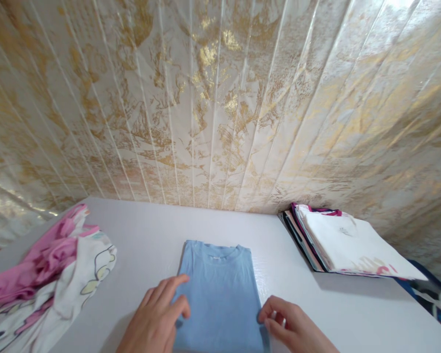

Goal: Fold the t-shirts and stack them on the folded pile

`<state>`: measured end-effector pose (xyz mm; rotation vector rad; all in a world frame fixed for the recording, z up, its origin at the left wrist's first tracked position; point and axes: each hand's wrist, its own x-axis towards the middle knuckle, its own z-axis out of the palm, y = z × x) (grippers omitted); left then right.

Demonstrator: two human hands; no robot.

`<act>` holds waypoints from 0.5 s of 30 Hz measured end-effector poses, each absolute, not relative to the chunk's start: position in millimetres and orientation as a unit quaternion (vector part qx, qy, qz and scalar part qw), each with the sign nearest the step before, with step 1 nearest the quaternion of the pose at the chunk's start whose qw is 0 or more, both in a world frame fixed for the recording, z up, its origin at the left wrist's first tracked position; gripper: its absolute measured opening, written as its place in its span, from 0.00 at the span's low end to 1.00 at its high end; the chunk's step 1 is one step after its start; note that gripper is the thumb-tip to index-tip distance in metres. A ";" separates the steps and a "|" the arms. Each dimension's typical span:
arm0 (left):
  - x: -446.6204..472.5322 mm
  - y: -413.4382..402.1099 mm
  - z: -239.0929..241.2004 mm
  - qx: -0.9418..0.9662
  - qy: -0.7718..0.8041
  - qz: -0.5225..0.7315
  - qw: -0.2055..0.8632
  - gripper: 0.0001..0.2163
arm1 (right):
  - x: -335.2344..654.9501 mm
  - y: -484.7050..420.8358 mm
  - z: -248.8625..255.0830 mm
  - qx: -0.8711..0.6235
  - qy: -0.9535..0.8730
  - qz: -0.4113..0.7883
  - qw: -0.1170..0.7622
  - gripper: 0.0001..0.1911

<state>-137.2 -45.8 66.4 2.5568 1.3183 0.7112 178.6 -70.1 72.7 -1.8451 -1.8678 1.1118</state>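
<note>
A light blue T-shirt [218, 294], folded into a neat rectangle, lies flat on the white table with its neckline facing away from me. At its left edge is my left hand [154, 314], fingers apart and slightly curled, the thumb and index finger over the cloth. My right hand [294, 321] is at the opposite edge, its thumb and index fingertip pinched together on the side of the shirt. The shirt's lower end runs out of the bottom of the view.
On the white table [143, 230], a loose heap of pink and white printed clothes [55, 269] lies at the left. A stack of folded clothes [353, 242], white on top, sits at the right, with dark blue fabric [426, 289] beyond it. A gold-patterned curtain [213, 108] hangs behind.
</note>
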 end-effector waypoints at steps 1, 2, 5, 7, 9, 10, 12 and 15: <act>-127.2 -40.9 72.3 0.888 0.389 0.231 0.078 0.18 | 179.6 -64.2 74.7 -0.649 -0.653 0.359 0.154 0.10; -116.0 -35.3 76.7 0.918 0.325 0.215 0.071 0.19 | 180.8 -56.2 75.4 -0.657 -0.657 0.330 0.167 0.10; -80.8 -17.9 77.8 0.974 0.178 0.128 0.059 0.16 | 185.8 -19.9 71.6 -0.663 -0.676 0.241 0.214 0.12; -60.9 -7.8 68.6 0.984 0.134 0.106 0.038 0.15 | 188.4 10.6 66.2 -0.660 -0.685 0.196 0.240 0.14; -47.0 0.4 55.1 0.987 0.111 0.115 0.008 0.16 | 189.0 39.9 60.7 -0.658 -0.687 0.178 0.251 0.15; -42.5 3.8 48.1 0.987 0.101 0.126 -0.011 0.16 | 188.3 52.5 58.4 -0.655 -0.690 0.178 0.251 0.15; -37.6 8.9 35.9 0.983 0.083 0.156 -0.053 0.16 | 185.4 71.6 55.0 -0.641 -0.702 0.192 0.244 0.14; -36.6 11.9 25.6 0.972 0.069 0.194 -0.113 0.15 | 180.6 84.7 54.5 -0.608 -0.727 0.228 0.222 0.13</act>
